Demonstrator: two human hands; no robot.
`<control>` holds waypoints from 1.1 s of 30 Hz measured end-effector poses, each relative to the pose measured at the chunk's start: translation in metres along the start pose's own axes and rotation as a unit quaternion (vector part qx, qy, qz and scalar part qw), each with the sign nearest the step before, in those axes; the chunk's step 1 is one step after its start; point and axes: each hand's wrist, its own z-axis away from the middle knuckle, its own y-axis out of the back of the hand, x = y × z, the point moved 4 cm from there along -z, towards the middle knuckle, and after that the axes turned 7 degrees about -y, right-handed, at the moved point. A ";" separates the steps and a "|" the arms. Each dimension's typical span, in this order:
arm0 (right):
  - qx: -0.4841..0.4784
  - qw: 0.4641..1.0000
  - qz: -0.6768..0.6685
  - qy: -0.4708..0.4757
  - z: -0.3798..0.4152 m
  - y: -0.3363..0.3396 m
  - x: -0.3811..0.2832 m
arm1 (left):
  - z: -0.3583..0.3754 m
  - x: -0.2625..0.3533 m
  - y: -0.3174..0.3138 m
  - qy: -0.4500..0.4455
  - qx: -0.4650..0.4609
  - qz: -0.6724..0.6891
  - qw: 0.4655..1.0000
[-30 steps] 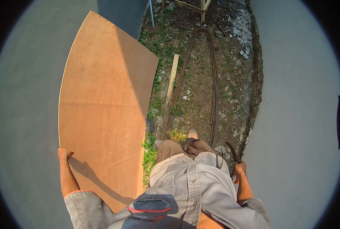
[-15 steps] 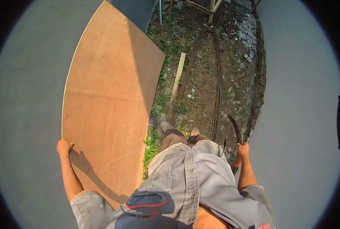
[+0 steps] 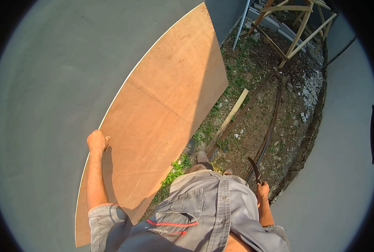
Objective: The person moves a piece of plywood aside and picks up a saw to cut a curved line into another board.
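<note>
A large plywood sheet (image 3: 153,113) stands on its edge along the grey wall on my left, part sunlit and part in shadow. My left hand (image 3: 98,141) is closed over its upper edge, with the thumb on the near face. Low at my right side, my right hand (image 3: 263,190) grips a sickle (image 3: 254,168) by the handle. Its dark, curved blade points forward and up. The handle is mostly hidden in my fingers.
Long bent steel rods (image 3: 275,109) lie on the ground ahead, beside a wooden board (image 3: 233,113). A timber frame (image 3: 300,35) and a metal pole (image 3: 240,27) stand farther off. White rubble (image 3: 310,92) lies along the right grey wall (image 3: 338,138).
My view has swung left, so the scene sits farther right and tilted. My left hand is still on the plywood edge, and my right hand still holds the sickle.
</note>
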 end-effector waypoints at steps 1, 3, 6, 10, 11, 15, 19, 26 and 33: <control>-0.009 1.000 -0.023 -0.015 -0.005 -0.003 -0.006 | 0.000 -0.001 -0.001 0.005 0.000 -0.001 1.000; -0.016 1.000 -0.018 -0.012 -0.007 -0.003 -0.019 | 0.000 -0.002 -0.001 -0.001 0.004 0.002 1.000; 0.027 0.999 -0.017 0.034 -0.005 0.002 -0.037 | 0.001 -0.002 -0.001 0.007 0.011 0.014 1.000; -0.001 1.000 -0.018 0.000 0.004 0.005 -0.035 | 0.004 0.003 0.005 0.016 -0.014 0.026 0.999; 0.000 1.000 -0.004 0.010 0.005 0.006 -0.032 | 0.009 0.003 0.011 0.044 0.015 0.069 0.997; -0.026 0.999 -0.005 -0.025 0.008 0.002 0.009 | 0.044 0.025 -0.003 -0.020 0.323 0.147 0.935; -0.034 0.997 0.001 -0.076 0.039 0.030 0.023 | 0.094 0.110 -0.071 -0.119 0.112 0.374 0.913; -0.033 0.994 -0.030 -0.103 0.045 0.041 0.103 | 0.286 0.230 -0.244 0.048 -0.461 0.642 0.611; -0.038 0.996 0.027 -0.078 0.001 0.051 0.182 | 0.349 0.224 -0.210 0.074 -0.566 0.678 0.464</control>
